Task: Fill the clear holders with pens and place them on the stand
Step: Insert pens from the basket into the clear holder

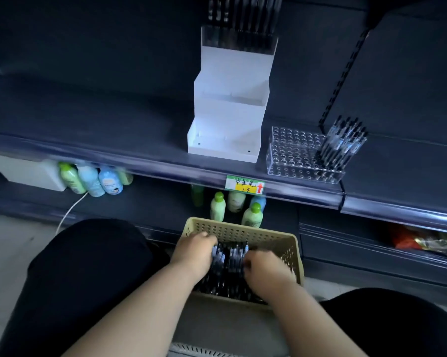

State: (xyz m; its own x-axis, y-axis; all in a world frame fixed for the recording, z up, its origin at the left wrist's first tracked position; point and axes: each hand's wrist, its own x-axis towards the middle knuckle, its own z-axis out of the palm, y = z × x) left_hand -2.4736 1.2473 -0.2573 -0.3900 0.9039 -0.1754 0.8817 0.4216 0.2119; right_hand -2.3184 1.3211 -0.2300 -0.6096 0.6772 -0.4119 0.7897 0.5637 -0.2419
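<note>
- Pens [230, 256] lie in a dark heap inside the tan basket [243, 231], low down at 6 o'clock, between the person's knees.
- The left hand [195, 251] is on the 9 o'clock side of the heap. Its fingers curl round a small bunch of pens.
- The right hand [266, 269] is on the 3 o'clock side, down on the heap with bent fingers. It looks blurry, so I cannot tell if it holds any pens.
- The clear holder [294, 153] sits on the shelf [114, 130], up at 2 o'clock from the basket. Most of its little holes are bare. A few standing pens [343, 140] fill its 3 o'clock end and lean a bit.
- The white stand [230, 114] is just beside it, at 12 o'clock from the basket. A full holder [239, 39] sits on the top step. The lower steps have none.
- I think each pen is light, stiff and smooth, so a big bunch could slip or fan out. A small bunch held round the middle should be safest.
- Each pen must go straight down into one hole, so pinching a single pen near its top should help.
- The clear holder looks hard and slippery. Once full it will be heavier, so I would lift it from both short ends and keep it flat.
</note>
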